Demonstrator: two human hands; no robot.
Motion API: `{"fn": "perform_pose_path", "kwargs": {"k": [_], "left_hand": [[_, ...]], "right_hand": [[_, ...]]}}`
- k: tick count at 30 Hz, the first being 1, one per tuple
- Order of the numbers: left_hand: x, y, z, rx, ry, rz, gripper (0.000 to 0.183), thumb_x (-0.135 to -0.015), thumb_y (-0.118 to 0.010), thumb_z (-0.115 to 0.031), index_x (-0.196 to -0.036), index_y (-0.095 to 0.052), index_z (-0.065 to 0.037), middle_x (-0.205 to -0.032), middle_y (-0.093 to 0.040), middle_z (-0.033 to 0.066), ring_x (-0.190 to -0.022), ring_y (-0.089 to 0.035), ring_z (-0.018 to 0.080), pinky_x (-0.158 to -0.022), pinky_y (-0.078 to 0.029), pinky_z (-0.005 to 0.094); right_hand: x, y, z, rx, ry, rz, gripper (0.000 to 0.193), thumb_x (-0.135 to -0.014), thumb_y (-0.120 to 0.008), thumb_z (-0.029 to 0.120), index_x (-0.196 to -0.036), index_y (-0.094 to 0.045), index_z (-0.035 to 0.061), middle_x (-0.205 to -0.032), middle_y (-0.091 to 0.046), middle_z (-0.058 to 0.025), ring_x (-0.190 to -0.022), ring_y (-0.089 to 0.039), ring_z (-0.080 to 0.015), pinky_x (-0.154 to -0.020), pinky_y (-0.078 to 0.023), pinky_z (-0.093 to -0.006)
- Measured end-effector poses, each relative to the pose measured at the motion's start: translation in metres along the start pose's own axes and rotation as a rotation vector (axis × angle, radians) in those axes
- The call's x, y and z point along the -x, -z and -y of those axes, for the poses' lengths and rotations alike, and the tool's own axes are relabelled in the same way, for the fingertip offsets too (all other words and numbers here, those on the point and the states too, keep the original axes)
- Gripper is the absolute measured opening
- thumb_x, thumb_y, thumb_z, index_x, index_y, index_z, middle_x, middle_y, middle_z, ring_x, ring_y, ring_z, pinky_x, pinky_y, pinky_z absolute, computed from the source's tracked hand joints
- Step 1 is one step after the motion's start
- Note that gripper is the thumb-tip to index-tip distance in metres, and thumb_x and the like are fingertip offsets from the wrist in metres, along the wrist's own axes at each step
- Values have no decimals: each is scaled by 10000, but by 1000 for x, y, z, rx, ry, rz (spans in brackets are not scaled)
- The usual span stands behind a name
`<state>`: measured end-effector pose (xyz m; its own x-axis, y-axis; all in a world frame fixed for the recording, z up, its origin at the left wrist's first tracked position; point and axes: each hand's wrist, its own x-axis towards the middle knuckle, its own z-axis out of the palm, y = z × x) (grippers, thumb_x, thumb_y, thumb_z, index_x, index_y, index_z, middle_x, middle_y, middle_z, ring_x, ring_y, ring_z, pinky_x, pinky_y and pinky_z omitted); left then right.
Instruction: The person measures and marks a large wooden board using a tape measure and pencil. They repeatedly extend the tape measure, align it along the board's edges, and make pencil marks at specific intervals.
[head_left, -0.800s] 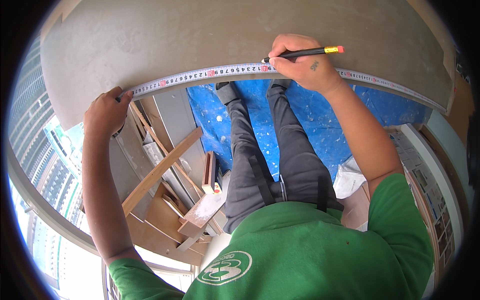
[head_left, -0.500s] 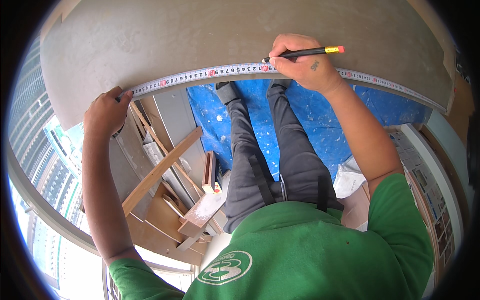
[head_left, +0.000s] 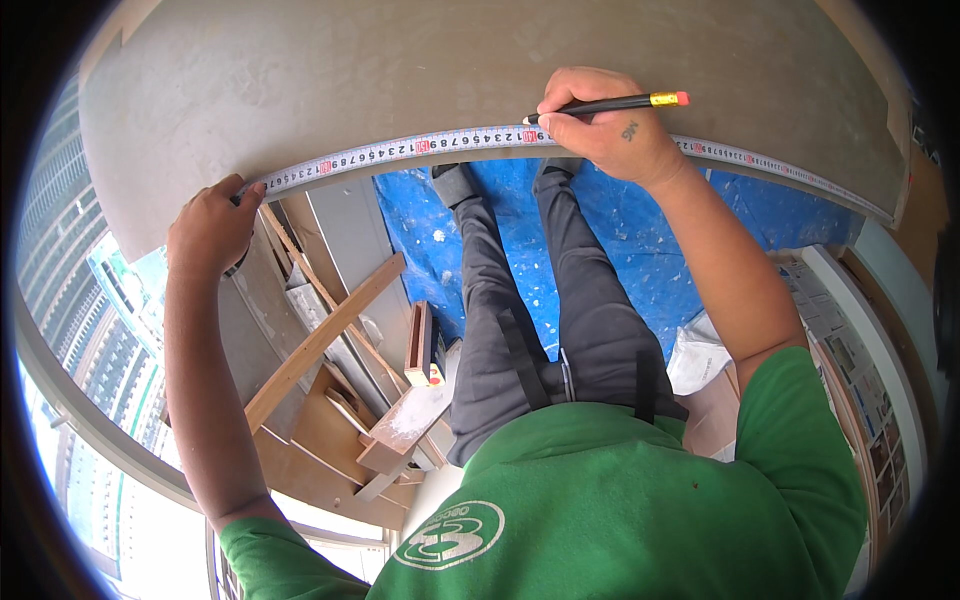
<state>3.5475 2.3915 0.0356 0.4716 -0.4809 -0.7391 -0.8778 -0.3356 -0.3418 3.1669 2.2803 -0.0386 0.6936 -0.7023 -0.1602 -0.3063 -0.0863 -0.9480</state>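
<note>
A white tape measure (head_left: 445,143) lies stretched along the near edge of a large grey-brown board (head_left: 400,70), its markings facing up. At the tape's left end my left hand (head_left: 212,225) is closed around the tape measure's end, most of which my fingers hide. My right hand (head_left: 605,125) pinches a black pencil (head_left: 625,103) with a yellow band and red eraser. The pencil's point rests at or just over the board, right beside the tape's far edge. The heel of that hand lies across the tape and covers a stretch of it.
Below the board a blue tarp (head_left: 620,260) with white specks covers the floor under my feet. Wooden strips (head_left: 325,340) and offcuts lean at the left, near a small open box (head_left: 423,345). A white bag (head_left: 697,358) sits at the right. Windows line the left side.
</note>
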Motion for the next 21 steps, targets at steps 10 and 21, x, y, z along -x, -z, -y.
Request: {"fn": "perform_pose_path", "kwargs": {"k": [10, 21], "left_hand": [[2, 0, 0, 3, -6, -4, 478, -1012, -459, -527, -1284, -670, -195, -1156, -717, 123, -1133, -663, 307, -964, -515, 460], [1, 2, -2, -3, 9, 18, 484, -1011, -457, -533, -1298, -664, -204, -1169, -715, 122, -1144, -658, 301, -973, -512, 457]], "right_hand": [[-2, -4, -1, -56, -15, -8, 68, -828, -718, 67, -825, -670, 19, -801, -695, -60, -732, -661, -162, -670, -529, -302], [-2, -7, -1, -27, 4, -7, 57, -846, -724, 19, -860, -674, -5, -823, -675, -54, -725, -621, -128, -641, -501, -270]]}}
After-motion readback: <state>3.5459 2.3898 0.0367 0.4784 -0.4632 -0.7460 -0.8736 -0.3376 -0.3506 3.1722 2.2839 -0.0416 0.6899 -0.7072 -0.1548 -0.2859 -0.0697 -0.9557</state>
